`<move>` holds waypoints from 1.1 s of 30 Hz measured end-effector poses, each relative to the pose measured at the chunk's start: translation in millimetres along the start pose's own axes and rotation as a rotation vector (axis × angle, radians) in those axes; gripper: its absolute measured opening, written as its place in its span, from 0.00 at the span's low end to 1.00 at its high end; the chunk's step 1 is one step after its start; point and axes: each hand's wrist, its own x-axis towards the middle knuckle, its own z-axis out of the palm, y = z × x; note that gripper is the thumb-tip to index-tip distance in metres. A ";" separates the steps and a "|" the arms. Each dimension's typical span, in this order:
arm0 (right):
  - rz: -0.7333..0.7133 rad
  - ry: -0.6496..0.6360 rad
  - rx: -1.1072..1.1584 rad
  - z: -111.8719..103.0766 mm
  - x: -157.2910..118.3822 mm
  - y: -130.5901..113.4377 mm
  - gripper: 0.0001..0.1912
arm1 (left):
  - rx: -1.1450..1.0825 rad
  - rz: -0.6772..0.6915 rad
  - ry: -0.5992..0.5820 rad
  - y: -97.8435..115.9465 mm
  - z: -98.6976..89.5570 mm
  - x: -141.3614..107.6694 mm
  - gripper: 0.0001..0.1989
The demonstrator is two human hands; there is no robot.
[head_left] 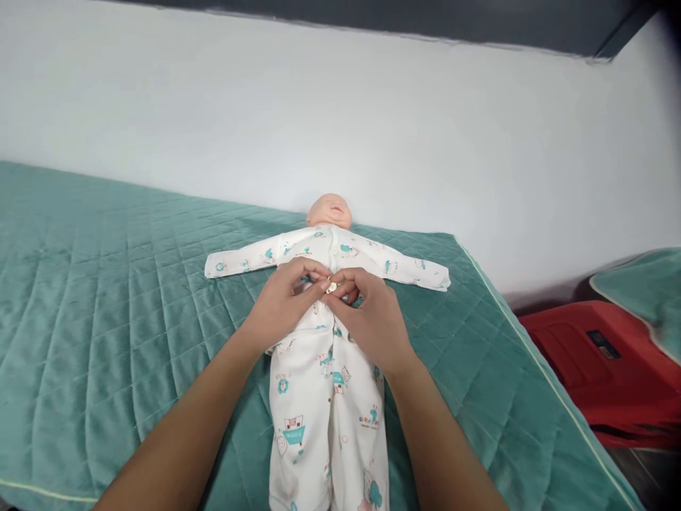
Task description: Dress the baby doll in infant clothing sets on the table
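A baby doll [328,210] lies on its back, its head toward the wall. It is dressed in a white footed-style romper [298,419] printed with small teal and pink pictures, sleeves spread out to both sides. At the waist, my left hand [287,298] pinches the front placket between thumb and fingers. My right hand [369,309] grips the same placket from the other side, with the fingertips of both hands almost meeting. Between them shows a small pale snap button [332,287]. Whether its halves are joined, I cannot tell. The romper's legs stretch toward me between my forearms.
Under the doll is a green quilted bed cover [133,341] with light piping along its edge. A white wall [340,121] rises behind it. Off the right edge stands a red plastic chair or stool [601,362], partly covered by green cloth [646,291].
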 end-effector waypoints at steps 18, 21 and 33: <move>-0.003 0.184 0.362 0.5 13.0 40.6 0.16 | 0.270 0.121 0.198 -45.4 -9.3 17.9 0.17; 0.026 0.096 0.271 4.1 17.9 55.5 0.25 | 0.186 0.005 0.203 -59.1 -12.3 24.1 0.22; 0.123 0.045 -0.457 0.0 31.9 98.1 0.32 | 0.558 -0.010 0.343 -72.4 -14.5 22.5 0.24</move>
